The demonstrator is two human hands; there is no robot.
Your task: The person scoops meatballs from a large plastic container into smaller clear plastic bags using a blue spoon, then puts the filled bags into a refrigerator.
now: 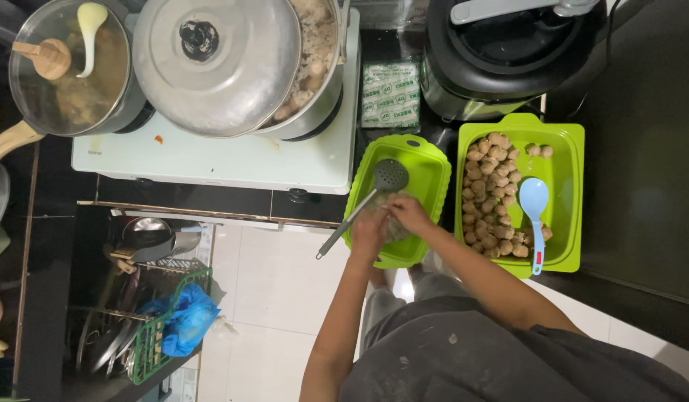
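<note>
Glass-lidded pot (69,71): far left on the stove (210,160), wooden knob on the lid, a pale spoon resting on the glass.

Large pot (300,82): beside it on the stove, its metal lid (214,63) slid left, pale chunky contents showing at the right edge.

Rack (162,327): green wire, below counter level at lower left, holding metal ware and a blue bag (184,320).

Skimmer (363,205): grey, perforated head over the empty tray, handle sloping down-left past the tray's edge.

Left hand (368,232): over the near end of the empty tray, fingers curled in a narrow grip on a pale lump (395,227) shared with the other hand.

Empty tray (426,167): lime green, on the dark counter just right of the stove.

Right hand (410,212): touching the left one, fingers bent over the same lump; how tightly it grips cannot be told.

Packet (391,93): green and white, behind the empty tray.

Cooker (501,52): dark, round, at the top right.

Full tray (571,193): lime green, just right of the empty one, holding a heap of brownish balls (492,197).

Blue spoon (535,216): lying in the full tray, right of the balls, bowl away from the person.
</note>
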